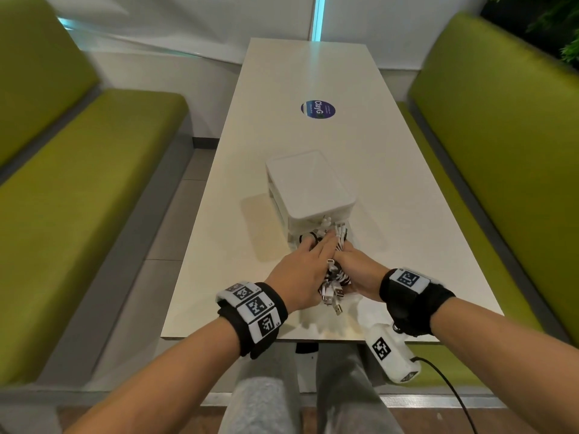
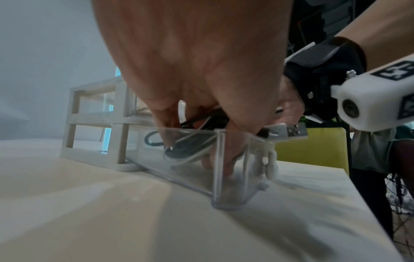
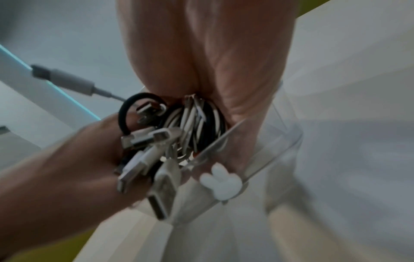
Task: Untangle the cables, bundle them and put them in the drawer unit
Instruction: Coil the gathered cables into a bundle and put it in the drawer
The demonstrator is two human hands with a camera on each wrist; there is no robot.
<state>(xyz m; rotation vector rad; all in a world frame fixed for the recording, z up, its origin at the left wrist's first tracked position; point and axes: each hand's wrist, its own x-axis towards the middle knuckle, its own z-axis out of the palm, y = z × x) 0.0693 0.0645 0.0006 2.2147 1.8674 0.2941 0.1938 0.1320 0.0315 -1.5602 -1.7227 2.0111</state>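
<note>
Both hands, left [image 1: 300, 270] and right [image 1: 357, 270], gripped the cable bundle [image 1: 333, 285] over the clear plastic drawer [image 2: 233, 159] near the tabletop [image 1: 407, 214] edge.

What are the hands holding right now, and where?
Both the left hand and right hand grip the cable bundle round its coiled middle, over the open drawer.

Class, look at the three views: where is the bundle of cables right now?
The bundle of cables sits between the left hand and the right hand, being lowered into the pulled-out clear drawer in front of the white drawer unit on the table.
</note>
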